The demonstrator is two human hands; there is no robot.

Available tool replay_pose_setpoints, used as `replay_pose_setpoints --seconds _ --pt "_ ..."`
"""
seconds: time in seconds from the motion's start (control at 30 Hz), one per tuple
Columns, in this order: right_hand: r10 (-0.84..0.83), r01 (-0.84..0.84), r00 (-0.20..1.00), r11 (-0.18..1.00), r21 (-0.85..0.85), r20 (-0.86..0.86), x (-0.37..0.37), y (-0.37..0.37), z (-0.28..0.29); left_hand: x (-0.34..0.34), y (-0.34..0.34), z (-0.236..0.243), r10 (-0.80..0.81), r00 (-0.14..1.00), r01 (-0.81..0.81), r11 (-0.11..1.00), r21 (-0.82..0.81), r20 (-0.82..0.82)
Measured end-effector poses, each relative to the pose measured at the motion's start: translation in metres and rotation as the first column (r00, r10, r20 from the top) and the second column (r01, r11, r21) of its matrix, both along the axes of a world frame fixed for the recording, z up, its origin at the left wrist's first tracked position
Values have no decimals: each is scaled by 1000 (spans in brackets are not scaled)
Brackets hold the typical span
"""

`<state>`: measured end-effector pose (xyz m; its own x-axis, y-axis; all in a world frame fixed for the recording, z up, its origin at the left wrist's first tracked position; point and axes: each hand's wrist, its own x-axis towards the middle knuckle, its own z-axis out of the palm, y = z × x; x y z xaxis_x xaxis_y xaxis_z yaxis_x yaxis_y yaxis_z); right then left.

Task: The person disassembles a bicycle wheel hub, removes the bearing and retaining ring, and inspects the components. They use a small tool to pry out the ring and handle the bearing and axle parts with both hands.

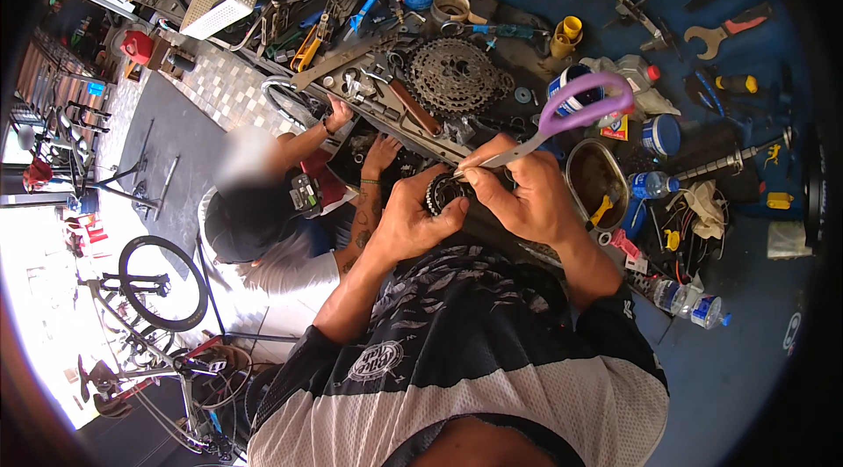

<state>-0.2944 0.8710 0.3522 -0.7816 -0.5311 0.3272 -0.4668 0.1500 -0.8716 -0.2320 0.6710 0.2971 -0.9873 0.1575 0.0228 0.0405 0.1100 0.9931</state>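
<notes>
A: Step in hand?
B: Left hand [411, 223], fingers wrapped, holds one small black toothed sprocket [442, 192] at chest height above the desk [746, 353]. Right hand [525, 195] grips one pair of purple-handled scissors [562, 120], tip at the teeth.
A: Next?
B: Likely steady picking between teeth. One large cassette [454, 74] lies beyond.

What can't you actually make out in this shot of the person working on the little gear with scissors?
Head view only:
- Scissor blade tips: hidden between right hand and small black sprocket; purple-handled scissors otherwise visible.
- Most of the sprocket: covered by left hand fingers.
- Tin's contents: too dark.
- Tools at upper left: too small, bent by fisheye.
</notes>
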Motion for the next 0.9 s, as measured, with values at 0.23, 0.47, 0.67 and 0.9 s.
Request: replay_pose_setpoints --seconds 0.23,0.47,0.67,0.9 --pt "74 -60 977 995 -75 199 -12 2 0 -4 -6 -4 -69 992 58 992 111 104" --pt "43 -17 938 997 -79 343 -10 2 0 -3 -4 -7 -43 995 33 993 111 86" --pt "-56 85 941 994 -72 333 -2 -3 -10 -9 -1 -6 27 983 -55 987 -150 -184" --pt "87 -34 912 990 -139 401 -11 1 -5 -7 -8 -7 -60 998 60 990 126 -3"
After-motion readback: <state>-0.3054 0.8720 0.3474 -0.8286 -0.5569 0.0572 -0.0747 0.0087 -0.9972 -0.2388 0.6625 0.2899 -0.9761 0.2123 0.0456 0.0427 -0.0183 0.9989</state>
